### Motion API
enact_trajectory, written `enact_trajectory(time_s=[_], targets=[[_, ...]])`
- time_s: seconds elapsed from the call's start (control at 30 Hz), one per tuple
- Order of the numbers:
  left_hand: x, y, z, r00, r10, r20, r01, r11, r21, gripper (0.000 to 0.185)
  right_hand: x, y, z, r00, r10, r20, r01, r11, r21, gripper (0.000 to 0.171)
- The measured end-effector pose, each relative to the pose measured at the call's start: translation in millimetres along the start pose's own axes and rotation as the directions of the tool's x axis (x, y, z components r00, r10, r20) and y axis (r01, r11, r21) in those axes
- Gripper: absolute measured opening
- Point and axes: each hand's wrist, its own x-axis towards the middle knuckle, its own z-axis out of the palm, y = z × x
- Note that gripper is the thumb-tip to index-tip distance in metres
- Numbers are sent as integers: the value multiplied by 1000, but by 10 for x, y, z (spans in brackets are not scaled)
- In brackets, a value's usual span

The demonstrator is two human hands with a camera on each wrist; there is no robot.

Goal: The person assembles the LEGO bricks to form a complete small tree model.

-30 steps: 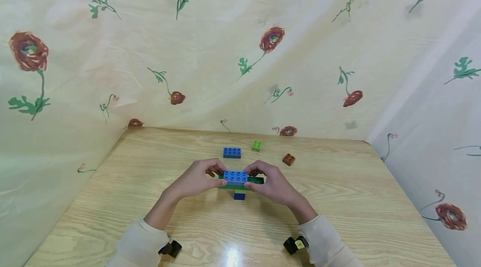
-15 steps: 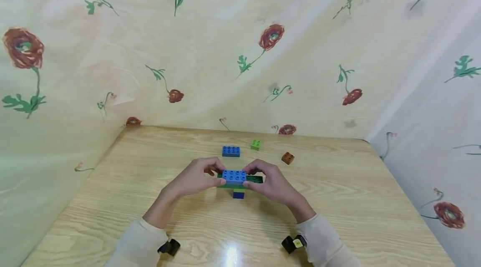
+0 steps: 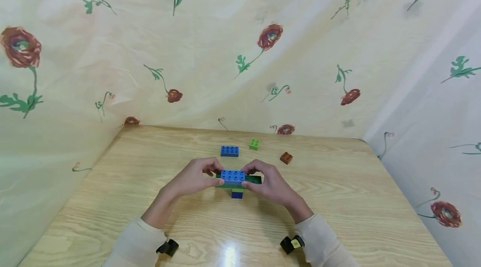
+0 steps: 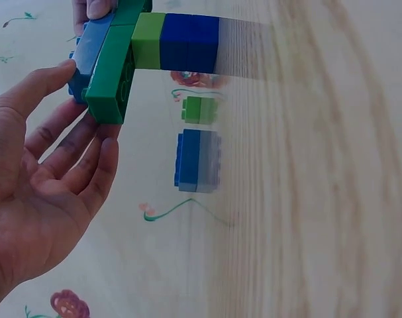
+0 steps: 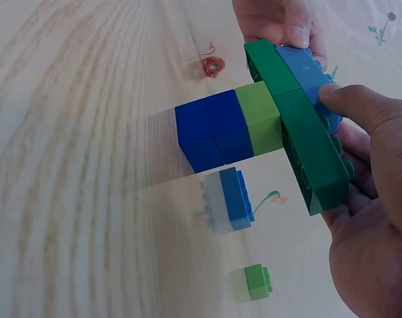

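From the head view, the left hand and right hand pinch a light blue brick atop a brick stack standing mid-table. Beyond lie a loose blue brick, a small green brick and a brown brick.

From the left wrist, thumb and fingers clamp the long green brick's end.

From the right wrist, the thumb presses the light blue brick, fingers curled beneath the green one.
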Motion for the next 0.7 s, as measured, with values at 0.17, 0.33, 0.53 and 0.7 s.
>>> enact_trajectory(time_s=[0.17, 0.33, 0.53, 0.7], targets=[[-8, 22, -5, 1000, 2, 4, -2, 1000, 13, 20, -12, -20, 11, 1000, 16, -3, -16, 1000, 18, 29], [-22, 30, -5, 1000, -1, 4, 1, 1000, 12, 21, -27, -32, 17, 1000, 31, 3, -31, 1000, 4, 30], [-24, 22, -10, 1000, -11, 1, 11, 1000, 18, 22, -45, -45, 20, 999, 40, -8, -40, 999, -18, 30], [-22, 31, -15, 1000, -14, -4, 14, 999, 30, 23, -33, -42, 2, 1000, 17, -16, -18, 999, -34, 30]])
